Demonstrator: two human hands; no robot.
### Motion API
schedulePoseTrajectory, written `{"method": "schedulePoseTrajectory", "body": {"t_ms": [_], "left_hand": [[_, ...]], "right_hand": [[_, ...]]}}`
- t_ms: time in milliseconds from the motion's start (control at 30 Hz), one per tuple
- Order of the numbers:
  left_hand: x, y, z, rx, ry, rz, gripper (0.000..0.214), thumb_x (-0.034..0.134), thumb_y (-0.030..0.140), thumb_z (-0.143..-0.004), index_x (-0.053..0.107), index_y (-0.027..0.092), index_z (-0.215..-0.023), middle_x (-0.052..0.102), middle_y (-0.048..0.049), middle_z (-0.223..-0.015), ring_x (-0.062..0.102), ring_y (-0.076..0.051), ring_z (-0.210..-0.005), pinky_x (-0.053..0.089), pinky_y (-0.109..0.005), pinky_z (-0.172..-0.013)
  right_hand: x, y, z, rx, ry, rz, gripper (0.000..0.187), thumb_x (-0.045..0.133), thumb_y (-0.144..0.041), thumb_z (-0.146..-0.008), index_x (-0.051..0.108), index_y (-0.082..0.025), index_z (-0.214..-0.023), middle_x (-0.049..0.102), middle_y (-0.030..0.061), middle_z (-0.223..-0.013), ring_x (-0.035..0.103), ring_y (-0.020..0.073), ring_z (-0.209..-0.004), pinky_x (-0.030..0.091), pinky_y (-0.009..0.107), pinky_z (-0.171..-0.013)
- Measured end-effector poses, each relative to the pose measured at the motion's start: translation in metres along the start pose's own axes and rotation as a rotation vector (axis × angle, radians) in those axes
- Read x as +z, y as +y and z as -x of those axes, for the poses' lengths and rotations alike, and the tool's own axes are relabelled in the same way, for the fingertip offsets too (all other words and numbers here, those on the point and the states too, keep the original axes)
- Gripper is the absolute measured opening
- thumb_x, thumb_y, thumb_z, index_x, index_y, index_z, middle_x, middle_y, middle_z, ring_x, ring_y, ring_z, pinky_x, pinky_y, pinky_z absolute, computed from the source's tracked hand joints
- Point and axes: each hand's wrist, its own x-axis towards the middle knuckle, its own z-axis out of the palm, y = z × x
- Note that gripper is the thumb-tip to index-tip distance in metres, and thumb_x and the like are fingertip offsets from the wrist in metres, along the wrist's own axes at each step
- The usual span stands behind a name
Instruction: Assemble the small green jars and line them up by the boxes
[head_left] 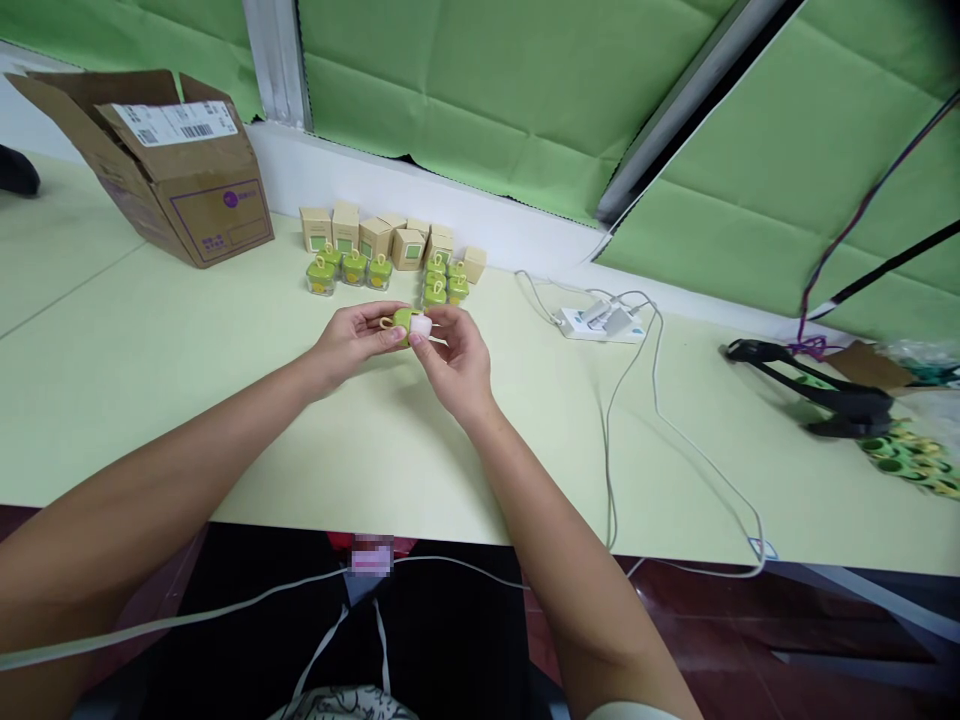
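My left hand (352,338) and my right hand (454,360) meet above the pale green table (150,360). Together they pinch a small green case with a yellow loop (403,320). My right fingers also press a small white-pink piece (421,325) against its right side. Behind my hands stand several more green cases with yellow loops (352,268), and a second cluster of green cases (444,283). A row of small tan cardboard boxes (375,236) lines the wall behind them.
An open brown shipping carton (180,165) lies at the back left. A white power strip (604,322) with grey cables (652,400) sits to the right. A black clamp stand (817,390) and green printed items (911,460) lie at the far right.
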Motion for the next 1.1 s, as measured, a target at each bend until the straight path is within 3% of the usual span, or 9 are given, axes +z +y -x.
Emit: {"method": "schedulePoseTrajectory", "body": {"t_ms": [600, 867, 1100], "left_hand": [[0.0013, 0.0016, 0.0041, 0.026, -0.007, -0.027, 0.061, 0.102, 0.044, -0.067, 0.083, 0.02, -0.119, 0.082, -0.0096, -0.116, 0.077, -0.028, -0.112, 0.06, -0.052, -0.111], [0.0026, 0.0038, 0.004, 0.018, 0.016, -0.045, 0.064, 0.103, 0.046, -0.065, 0.083, 0.02, -0.12, 0.083, -0.0096, -0.114, 0.078, -0.029, -0.109, 0.06, -0.055, -0.111], [0.0013, 0.0044, 0.0032, -0.04, -0.012, -0.008, 0.062, 0.103, 0.043, -0.066, 0.083, 0.018, -0.119, 0.082, -0.0104, -0.115, 0.078, -0.03, -0.111, 0.058, -0.056, -0.114]], "right_hand": [[-0.006, -0.0087, 0.0034, -0.123, -0.026, 0.089, 0.031, 0.08, -0.053, -0.09, 0.079, -0.03, -0.11, 0.074, 0.007, -0.116, 0.074, 0.0229, -0.104, 0.067, 0.044, -0.1], [-0.0045, -0.0076, 0.003, -0.047, -0.013, 0.042, 0.044, 0.087, -0.061, -0.081, 0.078, -0.028, -0.109, 0.079, 0.0056, -0.114, 0.078, 0.0241, -0.101, 0.067, 0.048, -0.104], [-0.0057, -0.0059, 0.0025, 0.066, 0.0, -0.031, 0.054, 0.095, -0.057, -0.072, 0.068, -0.027, -0.107, 0.083, 0.0038, -0.107, 0.082, 0.0237, -0.097, 0.068, 0.047, -0.1]]}}
